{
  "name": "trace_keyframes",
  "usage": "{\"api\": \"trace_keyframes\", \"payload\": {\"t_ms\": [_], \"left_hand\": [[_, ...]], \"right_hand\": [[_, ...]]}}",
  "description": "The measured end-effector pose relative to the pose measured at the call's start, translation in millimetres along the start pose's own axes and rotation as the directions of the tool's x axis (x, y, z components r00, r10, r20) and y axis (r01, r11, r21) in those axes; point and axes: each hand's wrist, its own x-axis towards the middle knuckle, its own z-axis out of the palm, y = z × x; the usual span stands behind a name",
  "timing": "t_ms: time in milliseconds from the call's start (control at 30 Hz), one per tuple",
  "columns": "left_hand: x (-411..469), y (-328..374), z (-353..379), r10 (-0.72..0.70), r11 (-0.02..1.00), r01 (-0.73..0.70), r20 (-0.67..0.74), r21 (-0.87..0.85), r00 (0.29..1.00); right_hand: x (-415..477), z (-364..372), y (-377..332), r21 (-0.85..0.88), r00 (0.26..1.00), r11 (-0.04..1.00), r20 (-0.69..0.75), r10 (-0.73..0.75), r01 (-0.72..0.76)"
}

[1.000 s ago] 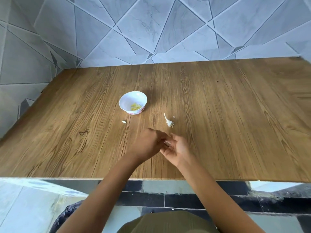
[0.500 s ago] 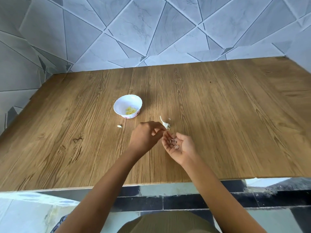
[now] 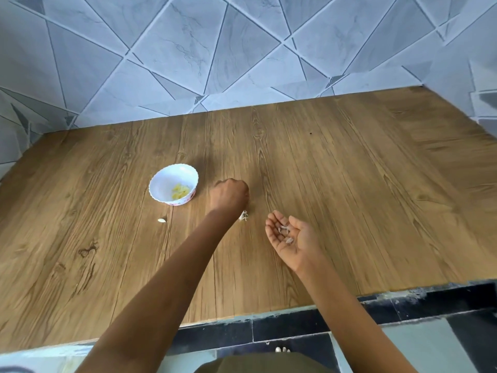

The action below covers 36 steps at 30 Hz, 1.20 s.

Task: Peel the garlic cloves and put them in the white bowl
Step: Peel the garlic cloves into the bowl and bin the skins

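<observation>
Garlic skins, two or three pale flakes, lie in the upturned palm of the right hand, right of centre in the frame. Its fingers are relaxed and spread, gripping nothing. I judge it serves as a tray, keeping the waste together and out of the bowl. The left hand is stretched forward at the middle of the frame, just right of the white bowl. It is seen from the back with its fingers curled under, and I cannot tell whether they pinch a clove or nothing, though its place beside the bowl suggests a delivery. The one bowl stands left of centre on the bench within easy reach. In it is a small yellow heap of peeled cloves, several, too bunched to count. One loose clove lies on the bench just below the bowl, apart from it, likely waiting its turn. One ragged garlic stub shows at the edge of the left wrist, partly hidden, between the two hands. Behind the bench, a tiled wall fills the upper frame.
</observation>
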Motion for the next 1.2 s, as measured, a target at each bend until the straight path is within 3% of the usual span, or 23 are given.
{"api": "trace_keyframes", "payload": {"t_ms": [167, 233, 300, 400, 467, 533, 700, 867, 1067, 1133, 1200], "left_hand": [[3.9, 1.7, 3.3, 0.087, 0.994, -0.087, -0.003, 0.068, 0.996], [6.9, -5.1, 4.6, 0.089, 0.994, -0.087, 0.022, -0.061, 0.996], [7.5, -15.4, 1.1, 0.112, 0.949, -0.098, 0.029, -0.3, 0.993], [-5.3, -20.2, -17.4, 0.307, 0.802, -0.299, -0.073, -0.517, 0.949], [-21.1, -15.7, -26.6, 0.469, 0.747, -0.441, -0.076, -0.498, 0.88], [-31.6, -13.0, -23.0, 0.521, 0.74, -0.475, -0.041, -0.476, 0.853], [-44.9, -12.3, -10.9, 0.412, 0.811, -0.411, -0.092, -0.417, 0.907], [-55.8, -11.4, -10.8, 0.314, 0.802, -0.358, -0.174, -0.478, 0.934], [-88.3, -32.5, -3.5, -0.049, 0.616, -0.098, -0.162, -0.782, 0.986], [-110.8, -45.9, 2.5, -0.213, 0.525, 0.023, -0.105, -0.851, 0.971], [-135.9, -61.8, 7.4, -0.345, 0.503, 0.08, -0.115, -0.861, 0.932]], "right_hand": [[5.6, 3.4, -3.0, -0.003, 1.0, 1.0, 0.002, 0.02, -0.02], [7.5, 5.8, -2.7, -0.005, 1.0, 1.0, 0.015, 0.026, -0.026], [9.1, 7.4, -2.9, -0.01, 0.999, 0.999, 0.034, 0.031, -0.031], [11.4, 12.4, -1.7, -0.021, 0.998, 0.999, 0.039, 0.047, -0.047], [11.6, 16.6, 1.4, -0.013, 0.998, 0.998, 0.036, 0.06, -0.059], [11.1, 19.9, 4.9, -0.006, 0.998, 0.998, 0.026, 0.065, -0.065], [7.5, 20.0, 9.7, -0.016, 0.996, 0.997, 0.051, 0.076, -0.075], [0.9, 19.4, 15.5, -0.047, 0.996, 0.996, 0.052, 0.079, -0.076], [-6.1, 13.2, 29.3, -0.108, 0.993, 0.991, 0.075, 0.088, -0.08], [-8.1, 11.2, 39.7, -0.169, 0.99, 0.98, 0.078, 0.115, -0.101], [-8.7, 12.4, 52.1, -0.231, 0.984, 0.962, 0.073, 0.164, -0.143]]}}
